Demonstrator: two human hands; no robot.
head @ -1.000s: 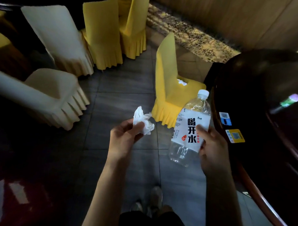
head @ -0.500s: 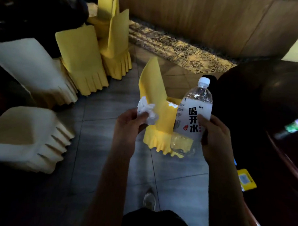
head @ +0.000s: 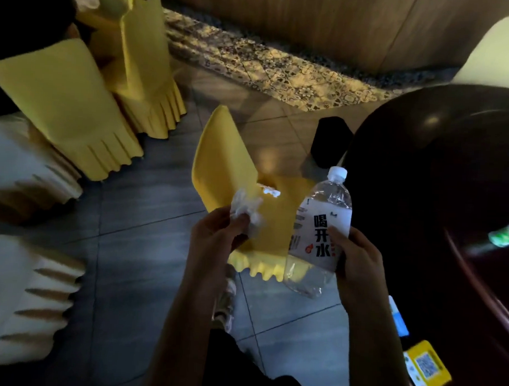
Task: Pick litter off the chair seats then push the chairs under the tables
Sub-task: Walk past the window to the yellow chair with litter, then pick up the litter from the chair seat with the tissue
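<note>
My left hand (head: 216,235) pinches a crumpled white tissue (head: 245,207). My right hand (head: 355,258) grips a clear plastic water bottle (head: 318,233) with a white label and white cap, held upright. Both hands hover just above a yellow-covered chair (head: 228,168) that stands in front of me beside the dark round table (head: 437,186). A small white scrap of litter (head: 269,191) lies on that chair's seat near the backrest, just above the tissue.
Two more yellow-covered chairs (head: 70,112) stand at the upper left, and cream-covered chairs (head: 15,293) at the left. A yellow QR card (head: 423,366) sits on the table edge. A patterned floor strip and wooden wall run along the back. My foot (head: 225,302) shows below.
I have stepped closer to the yellow chair, so it now sits right under my hands. Both hands kept their hold on the tissue and the bottle.
</note>
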